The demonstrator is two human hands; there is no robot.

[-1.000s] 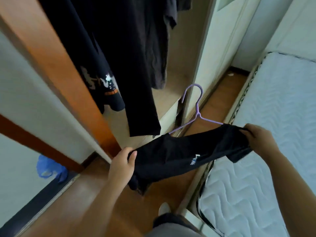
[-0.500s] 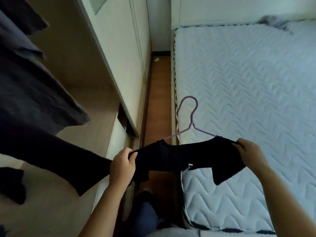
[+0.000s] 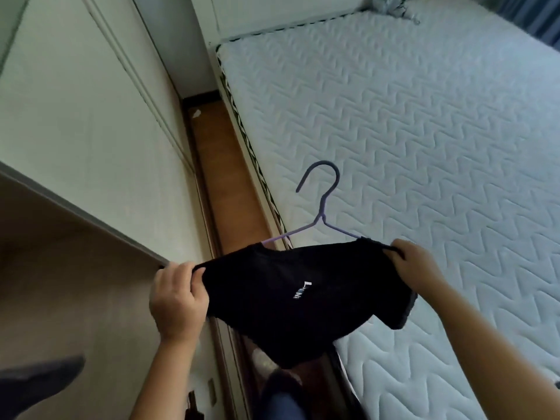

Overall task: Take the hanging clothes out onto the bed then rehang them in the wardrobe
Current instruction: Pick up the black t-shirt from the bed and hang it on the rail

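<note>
Left hand (image 3: 177, 301): we gripped one shoulder of the black shirt (image 3: 303, 298)
Right hand (image 3: 415, 265): we gripped the other shoulder
Shirt place: on the purple hanger (image 3: 322, 213), held over the left edge of the bed (image 3: 424, 147)

We note matt black cloth on the shirt (image 3: 291, 301), a smooth lilac hanger (image 3: 321, 207), quilted white fabric on the mattress (image 3: 424, 131), and glossy brown wood flooring (image 3: 224, 165).
</note>
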